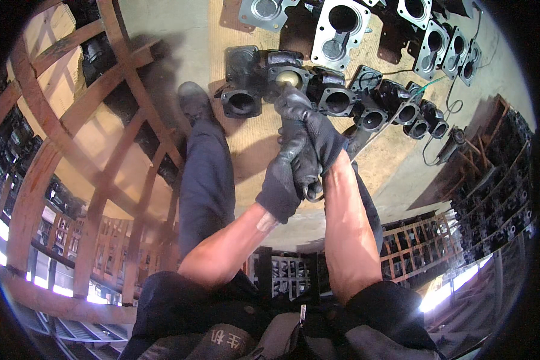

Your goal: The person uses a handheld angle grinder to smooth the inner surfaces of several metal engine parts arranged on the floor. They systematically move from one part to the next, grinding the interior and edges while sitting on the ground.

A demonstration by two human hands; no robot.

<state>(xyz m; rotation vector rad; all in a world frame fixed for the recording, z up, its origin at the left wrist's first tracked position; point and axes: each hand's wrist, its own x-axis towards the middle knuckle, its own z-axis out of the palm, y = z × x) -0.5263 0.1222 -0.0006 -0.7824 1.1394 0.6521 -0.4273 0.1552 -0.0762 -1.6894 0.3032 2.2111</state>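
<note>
Both my hands wear black gloves and close round a dark, cylindrical hand-held tool [306, 171] with a hose or cord fitting at its near end. My right hand [319, 127] wraps its front part, farther from me. Below it, my left hand [284, 180] grips the tool nearer my body. The tool's front end points at a black cast housing [306, 77] with a flanged round opening. A brass-coloured round face [289, 79] shows in that opening; whether it belongs to the tool or the housing I cannot tell. The gloves hide most of the tool.
More black flanged castings [242, 104] stand in a row along a tan board [258, 156]. Silver-faced plates with round holes [341, 36] lie beyond them. Brown metal racks [120, 66] rise at left, and stacked castings [492, 192] at right. A thin cable [429, 147] crosses the floor.
</note>
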